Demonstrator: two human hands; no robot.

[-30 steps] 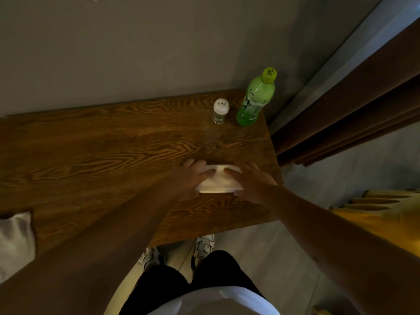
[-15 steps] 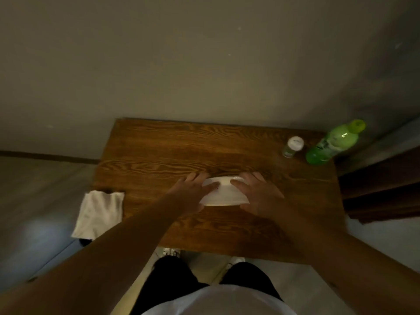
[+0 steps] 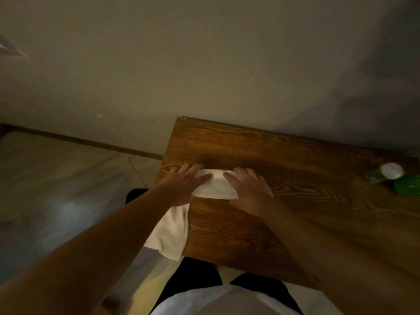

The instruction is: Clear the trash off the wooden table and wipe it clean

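Folded white wipe (image 3: pixel 214 186) pressed flat on the wooden worktop (image 3: pixel 295 173) near its left end, left hand (image 3: pixel 185 185) and right hand (image 3: pixel 248 189) spread on its two ends, dark brown grained worktop against the wall

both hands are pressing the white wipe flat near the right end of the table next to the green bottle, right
Not quite. In the head view both the left hand and right hand press the white wipe flat, but near the left end of the table. The green bottle stands far off at the right end.
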